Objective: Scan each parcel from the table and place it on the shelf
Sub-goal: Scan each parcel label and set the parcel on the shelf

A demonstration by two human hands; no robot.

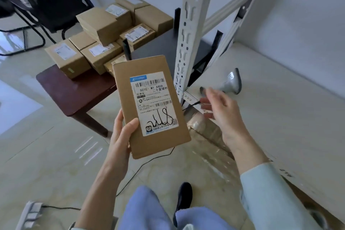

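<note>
The parcel (pixel 151 106) is a flat brown cardboard box, label side up, carrying a white shipping label (pixel 153 103) with barcodes, printed text and a black pen scrawl. The left hand (pixel 121 132) grips its lower left edge, thumb on top, holding it in the air between worktop and shelf. The right hand (pixel 221 112) is spread, fingers loose, holding nothing, near the grey scanner (pixel 231 83) lying on the pale shelf (pixel 283 110). The dark worktop (pixel 74 91) bears stacked parcels (pixel 104 43) toward its far side. A perforated upright (pixel 188 30) stands just beside the parcel's right edge. The tiled floor (pixel 46 155) lies open below.
</note>
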